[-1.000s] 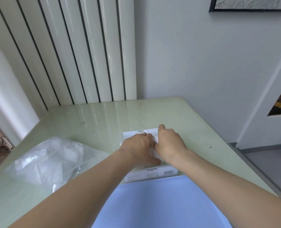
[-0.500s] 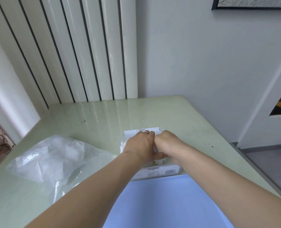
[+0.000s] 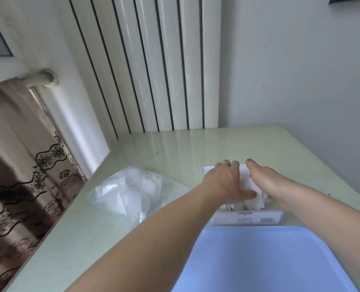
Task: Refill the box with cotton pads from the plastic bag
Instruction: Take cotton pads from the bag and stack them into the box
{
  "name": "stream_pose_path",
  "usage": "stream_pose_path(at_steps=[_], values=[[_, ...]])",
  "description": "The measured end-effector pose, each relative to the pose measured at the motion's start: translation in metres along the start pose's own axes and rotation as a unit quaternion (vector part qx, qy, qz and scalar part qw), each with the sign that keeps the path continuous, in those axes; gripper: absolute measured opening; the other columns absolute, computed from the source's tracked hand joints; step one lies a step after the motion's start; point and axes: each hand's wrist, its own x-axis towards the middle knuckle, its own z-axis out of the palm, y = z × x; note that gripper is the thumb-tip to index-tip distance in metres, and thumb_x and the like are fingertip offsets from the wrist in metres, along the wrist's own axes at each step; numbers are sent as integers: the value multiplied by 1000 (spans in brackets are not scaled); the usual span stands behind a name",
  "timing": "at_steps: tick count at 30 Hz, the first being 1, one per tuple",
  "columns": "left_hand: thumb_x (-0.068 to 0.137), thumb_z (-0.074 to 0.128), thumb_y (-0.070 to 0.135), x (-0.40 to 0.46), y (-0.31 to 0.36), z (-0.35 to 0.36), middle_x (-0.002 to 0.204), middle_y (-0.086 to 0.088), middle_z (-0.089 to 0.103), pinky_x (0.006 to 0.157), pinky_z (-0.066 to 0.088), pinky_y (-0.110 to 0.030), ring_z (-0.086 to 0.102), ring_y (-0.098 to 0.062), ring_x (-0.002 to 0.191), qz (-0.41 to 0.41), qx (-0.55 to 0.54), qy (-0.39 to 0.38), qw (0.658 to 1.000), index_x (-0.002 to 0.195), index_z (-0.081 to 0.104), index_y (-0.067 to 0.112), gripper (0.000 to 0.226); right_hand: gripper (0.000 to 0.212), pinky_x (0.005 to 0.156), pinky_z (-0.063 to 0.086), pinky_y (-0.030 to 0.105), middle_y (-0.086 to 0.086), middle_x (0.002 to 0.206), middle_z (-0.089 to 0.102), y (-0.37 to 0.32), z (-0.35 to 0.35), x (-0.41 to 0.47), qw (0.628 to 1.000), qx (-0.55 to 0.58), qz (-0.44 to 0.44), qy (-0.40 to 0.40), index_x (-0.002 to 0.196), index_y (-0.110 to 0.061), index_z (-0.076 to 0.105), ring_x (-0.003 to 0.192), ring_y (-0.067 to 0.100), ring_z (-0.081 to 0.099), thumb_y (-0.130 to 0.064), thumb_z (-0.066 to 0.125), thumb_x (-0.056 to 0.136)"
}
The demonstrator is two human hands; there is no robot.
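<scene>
Item: stack of white cotton pads (image 3: 251,187), under both my hands, inside the clear plastic box (image 3: 246,217) on the pale green table (image 3: 196,144). Left hand (image 3: 225,182) and right hand (image 3: 265,182) lie side by side, fingers flat, pressing. I judge the pads light, soft, compressible; best held by the stack's edges. Crumpled clear plastic bag (image 3: 132,192) lies left of my left hand.
</scene>
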Motion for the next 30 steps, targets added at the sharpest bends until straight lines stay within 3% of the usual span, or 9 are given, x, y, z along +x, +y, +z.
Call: stream_pose_path(at_steps=[5, 9, 13, 16, 19, 21, 24, 27, 30], values=[[87, 63, 55, -38, -39, -56, 155, -6, 31, 112, 33, -37, 28, -22, 144, -26, -55, 13, 998, 154, 26, 17, 85, 51, 67, 37, 29, 9, 112, 57, 2, 0, -23, 982, -156, -100, 44, 134, -10, 47, 100, 26, 57, -45, 26, 102], [91, 59, 54, -77, -95, -89, 156, -4, 34, 112, 32, -34, 35, -22, 141, -103, -101, 66, 987, 152, 31, 19, 76, 32, 85, 45, 33, 3, 126, 56, 8, 14, -54, 934, -224, -252, 117, 129, -19, 51, 111, 22, 56, -27, 43, 99], [98, 47, 52, -113, -147, -93, 153, -9, 39, 111, 35, -36, 40, -27, 138, -210, -136, 80, 965, 151, 34, 17, 65, 26, 69, 51, 21, -9, 91, 71, 8, 43, -86, 930, -199, -298, -80, 89, -32, 68, 77, 11, 65, -12, 52, 92], [100, 35, 52, -133, -179, -80, 154, -13, 36, 113, 32, -42, 37, -32, 139, -276, -162, 80, 944, 151, 33, 20, 61, 45, 92, 52, 27, -16, 116, 65, 16, 78, -93, 870, -300, -371, -127, 110, -36, 69, 107, 10, 62, -7, 39, 93], [101, 31, 46, -147, -196, -68, 147, -12, 42, 107, 36, -40, 41, -31, 132, -303, -204, 104, 925, 147, 39, 24, 51, 59, 111, 20, 11, -16, 146, 43, 19, 103, -93, 794, -356, -487, -73, 141, -35, 48, 138, 6, 33, -1, 35, 95], [102, 32, 35, -155, -202, -63, 122, -8, 57, 80, 41, -30, 50, -27, 108, -297, -237, 150, 913, 127, 52, 20, 35, 67, 115, 18, 15, -14, 157, 29, 17, 119, -92, 798, -351, -478, -112, 148, -40, 35, 146, 10, 26, 0, 35, 95], [98, 36, 20, -159, -212, -54, 79, -1, 49, 55, 29, -29, 44, -23, 75, -285, -253, 189, 905, 83, 49, 16, 20, 69, 107, 43, 31, -8, 150, 38, 10, 142, -76, 823, -319, -453, -125, 146, -40, 39, 136, 21, 45, 0, 45, 90], [97, 43, 24, -155, -222, -48, 97, 0, 59, 65, 36, -28, 54, -21, 89, -279, -262, 194, 903, 99, 60, 17, 19, 46, 78, 40, 2, -6, 108, 50, -14, 169, -59, 824, -292, -476, -100, 129, -25, 53, 105, 13, 56, 1, 54, 92], [96, 46, 26, -149, -228, -43, 113, 0, 59, 77, 37, -27, 54, -21, 106, -274, -267, 211, 900, 114, 63, 20, 25, 23, 69, 44, 13, -1, 91, 51, -41, 202, -41, 852, -243, -462, -24, 112, -16, 62, 75, 9, 54, -3, 60, 93]])
